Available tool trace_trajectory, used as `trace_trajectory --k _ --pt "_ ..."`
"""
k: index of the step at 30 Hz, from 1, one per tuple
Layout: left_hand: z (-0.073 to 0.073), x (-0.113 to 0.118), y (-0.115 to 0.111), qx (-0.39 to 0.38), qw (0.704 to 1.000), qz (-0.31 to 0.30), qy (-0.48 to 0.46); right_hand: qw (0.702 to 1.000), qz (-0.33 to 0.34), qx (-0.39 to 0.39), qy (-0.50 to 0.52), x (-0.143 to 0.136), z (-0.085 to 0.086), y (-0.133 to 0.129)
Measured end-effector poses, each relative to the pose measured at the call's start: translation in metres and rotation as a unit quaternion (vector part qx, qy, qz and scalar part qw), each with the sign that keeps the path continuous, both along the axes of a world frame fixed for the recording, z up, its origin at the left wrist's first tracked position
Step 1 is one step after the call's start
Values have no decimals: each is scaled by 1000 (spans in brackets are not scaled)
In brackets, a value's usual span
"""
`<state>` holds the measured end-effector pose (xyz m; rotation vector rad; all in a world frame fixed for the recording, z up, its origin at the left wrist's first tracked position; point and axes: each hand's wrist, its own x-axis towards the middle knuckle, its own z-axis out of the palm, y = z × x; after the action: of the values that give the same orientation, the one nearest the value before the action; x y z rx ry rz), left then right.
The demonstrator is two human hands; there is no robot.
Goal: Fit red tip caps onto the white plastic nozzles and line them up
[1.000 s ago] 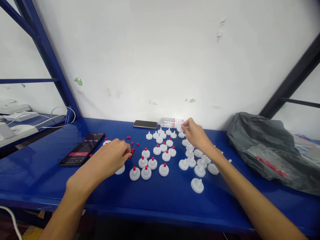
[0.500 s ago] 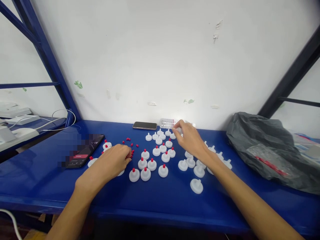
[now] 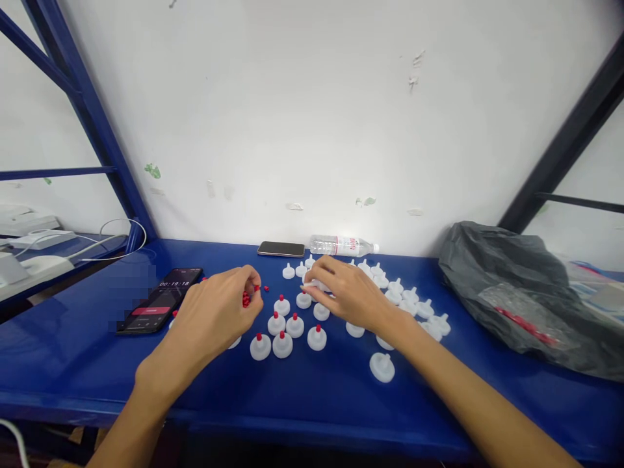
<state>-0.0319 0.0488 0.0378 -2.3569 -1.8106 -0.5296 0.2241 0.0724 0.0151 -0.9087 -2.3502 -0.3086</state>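
My left hand [image 3: 221,302] is pinched, with a small red cap [image 3: 257,287] at its fingertips. More red caps [image 3: 246,299] lie on the table partly hidden by that hand, and a single one sits just to its right. Between the fingers of my right hand [image 3: 348,294] is a white spouted lid [image 3: 318,285], tilted sideways and partly covered. Several white lids with red tips [image 3: 282,346] stand upright in front of and between the hands. Bare white lids [image 3: 382,368] lie around and beyond my right forearm.
A phone showing a timer [image 3: 163,299] lies at the left, and a second phone [image 3: 281,249] near the wall. A clear plastic bottle [image 3: 344,245] lies on its side behind the lids. A dark plastic bag [image 3: 487,286] occupies the right of the blue table [image 3: 302,396].
My right hand has come left and nearer from the back of the lids, bringing a white lid. My left hand has lifted slightly with a red cap at its fingertips.
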Motion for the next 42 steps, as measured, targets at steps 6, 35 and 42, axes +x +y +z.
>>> trace_trajectory --k 6,35,42 --pt "-4 15 -5 65 990 -85 -94 998 18 40 -39 -12 -4 -10" --pt "-2 19 -6 -54 934 -155 -318 989 29 141 23 -14 -7 -11" --pt "0 18 -4 -46 944 -171 -278 987 54 147 38 -13 -7 -11"
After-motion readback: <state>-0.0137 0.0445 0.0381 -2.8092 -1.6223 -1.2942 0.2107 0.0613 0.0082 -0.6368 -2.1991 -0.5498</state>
